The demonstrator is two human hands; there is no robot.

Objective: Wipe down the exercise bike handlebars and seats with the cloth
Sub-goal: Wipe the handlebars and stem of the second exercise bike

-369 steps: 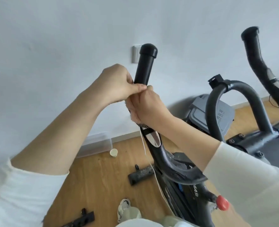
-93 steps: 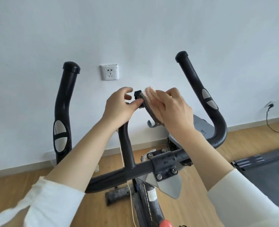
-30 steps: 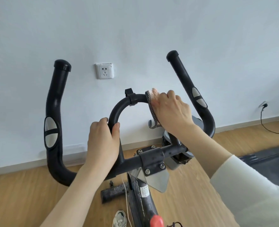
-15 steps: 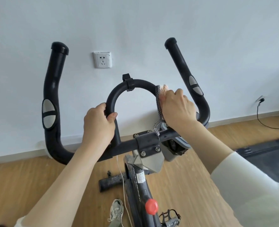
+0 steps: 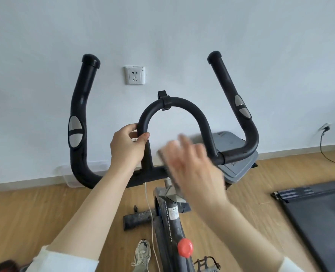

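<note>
The handlebars (image 5: 184, 104) are gripped at the left leg of their centre loop by the left hand (image 5: 129, 148). The right hand (image 5: 192, 165) is blurred, its grip not to be told; a grey cloth (image 5: 162, 156) is glimpsed beneath it, near the crossbar (image 5: 152, 173). The bars are black and padded, with two upswept horns bearing grey oval pads. Earlier the cloth was pressed on the loop's right side.

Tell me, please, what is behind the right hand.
A blurred grey edge, likely the cloth, shows beside the right hand. The hand covers the middle of the crossbar, so what is there cannot be seen.
</note>
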